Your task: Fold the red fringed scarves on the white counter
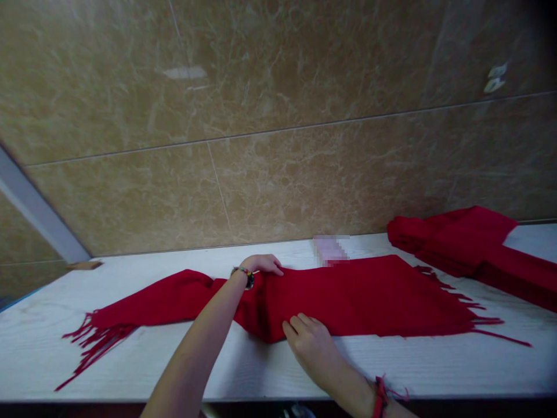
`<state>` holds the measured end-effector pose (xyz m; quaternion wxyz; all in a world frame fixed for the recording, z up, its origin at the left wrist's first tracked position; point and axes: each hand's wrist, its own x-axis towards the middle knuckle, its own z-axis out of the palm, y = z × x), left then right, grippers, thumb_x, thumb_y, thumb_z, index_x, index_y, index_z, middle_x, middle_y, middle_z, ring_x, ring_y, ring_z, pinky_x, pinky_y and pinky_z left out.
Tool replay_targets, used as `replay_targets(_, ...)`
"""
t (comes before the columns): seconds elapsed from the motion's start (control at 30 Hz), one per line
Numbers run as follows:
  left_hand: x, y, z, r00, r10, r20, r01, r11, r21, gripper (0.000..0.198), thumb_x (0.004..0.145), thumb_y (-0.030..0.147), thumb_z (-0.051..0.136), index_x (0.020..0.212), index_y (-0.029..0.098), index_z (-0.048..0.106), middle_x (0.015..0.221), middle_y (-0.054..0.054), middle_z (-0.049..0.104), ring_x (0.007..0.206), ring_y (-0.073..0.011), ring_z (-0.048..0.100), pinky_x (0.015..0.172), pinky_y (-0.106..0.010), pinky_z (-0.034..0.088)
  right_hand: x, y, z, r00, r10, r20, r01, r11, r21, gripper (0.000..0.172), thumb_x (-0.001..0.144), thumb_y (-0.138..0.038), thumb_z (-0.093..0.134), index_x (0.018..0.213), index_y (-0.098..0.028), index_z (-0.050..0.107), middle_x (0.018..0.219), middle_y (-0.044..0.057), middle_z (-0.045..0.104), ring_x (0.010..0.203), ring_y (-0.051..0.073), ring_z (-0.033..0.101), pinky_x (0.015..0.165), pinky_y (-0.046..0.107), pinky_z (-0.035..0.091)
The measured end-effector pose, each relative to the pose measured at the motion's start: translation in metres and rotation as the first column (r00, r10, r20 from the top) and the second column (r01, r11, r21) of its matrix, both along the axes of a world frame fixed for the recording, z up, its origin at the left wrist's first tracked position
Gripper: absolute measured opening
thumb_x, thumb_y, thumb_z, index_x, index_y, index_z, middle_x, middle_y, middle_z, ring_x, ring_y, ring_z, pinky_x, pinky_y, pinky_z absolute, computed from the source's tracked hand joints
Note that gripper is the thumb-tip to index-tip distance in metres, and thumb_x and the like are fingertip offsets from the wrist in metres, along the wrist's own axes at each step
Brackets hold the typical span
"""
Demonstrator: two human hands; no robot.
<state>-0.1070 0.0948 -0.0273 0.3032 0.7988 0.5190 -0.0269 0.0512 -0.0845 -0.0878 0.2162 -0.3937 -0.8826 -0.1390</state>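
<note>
Passage beyond the far edge of the bench (435, 371) is blocked by the tiled wall (304, 145). Much of the bench's middle is covered by the spread red scarf (374, 302). Along the near edge, a bare strip is left for a hand, but it is crossed by the left forearm (195, 354) and the right forearm (352, 389). Room is also found along the far edge, from near the far left corner to the left hand (265, 264); rightward, it is narrowed by a pale packet (329, 249). Toward the far right corner, the way is obstructed by a second red cloth (470, 241).
</note>
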Motion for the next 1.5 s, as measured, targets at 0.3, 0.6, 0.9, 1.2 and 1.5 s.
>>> replay_targets(0.3, -0.002, 0.007, -0.009, 0.999, 0.041, 0.022, -0.043, 0.995, 0.087, 0.025, 0.06, 0.025, 0.061, 0.083, 0.017, 0.067, 0.072, 0.0, 0.065, 0.068, -0.0129, 0.055, 0.059, -0.02, 0.04, 0.001, -0.001, -0.001, 1.0, -0.016, -0.002, 0.016, 1.0, -0.02, 0.011, 0.077, -0.009, 0.055, 0.085, -0.015, 0.058, 0.075, 0.004, 0.06, 0.069, 0.017, 0.054, 0.056, 0.028, 0.041)
replay_targets(0.6, 0.006, 0.002, -0.013, 0.994, 0.091, -0.067, -0.079, 0.984, 0.157, 0.025, 0.054, 0.023, 0.066, 0.079, 0.018, 0.067, 0.068, 0.001, 0.063, 0.062, -0.0132, 0.053, 0.057, -0.021, 0.039, 0.0, 0.0, 0.001, 0.998, -0.065, 0.001, 0.065, 0.995, -0.079, 0.013, 0.078, -0.007, 0.051, 0.084, -0.016, 0.059, 0.078, 0.005, 0.061, 0.072, 0.018, 0.055, 0.059, 0.03, 0.042)
replay_targets(0.9, -0.001, 0.0, 0.011, 0.993, 0.066, 0.097, -0.072, 0.996, 0.059, 0.022, 0.057, 0.023, 0.061, 0.077, 0.018, 0.068, 0.07, 0.002, 0.064, 0.071, -0.0126, 0.053, 0.065, -0.02, 0.039, 0.004, -0.004, 0.01, 0.998, -0.065, 0.01, 0.066, 0.998, -0.023, 0.016, 0.078, -0.006, 0.05, 0.089, -0.014, 0.058, 0.081, 0.007, 0.061, 0.072, 0.018, 0.056, 0.062, 0.03, 0.044)
replay_targets(1.2, 0.01, -0.007, 0.047, 0.877, 0.183, 0.444, -0.201, 0.98, -0.007, 0.036, 0.065, 0.03, 0.06, 0.099, 0.016, 0.06, 0.084, -0.003, 0.063, 0.075, -0.0123, 0.053, 0.065, -0.023, 0.038, 0.035, -0.009, 0.079, 0.976, -0.109, 0.187, 0.107, 0.994, 0.025, 0.029, 0.081, -0.006, 0.04, 0.108, -0.009, 0.049, 0.082, 0.012, 0.059, 0.068, 0.018, 0.058, 0.051, 0.027, 0.043)
replay_targets(1.5, 0.104, 0.005, 0.081, 0.722, 0.165, 0.672, -0.207, 0.978, -0.017, 0.029, 0.07, 0.019, 0.059, 0.098, 0.014, 0.06, 0.08, -0.003, 0.062, 0.067, -0.0098, 0.053, 0.064, -0.023, 0.04, 0.11, -0.01, 0.13, 0.914, -0.25, 0.32, 0.227, 0.968, 0.11, 0.03, 0.081, -0.005, 0.038, 0.109, -0.009, 0.05, 0.089, 0.014, 0.059, 0.073, 0.02, 0.059, 0.053, 0.027, 0.044)
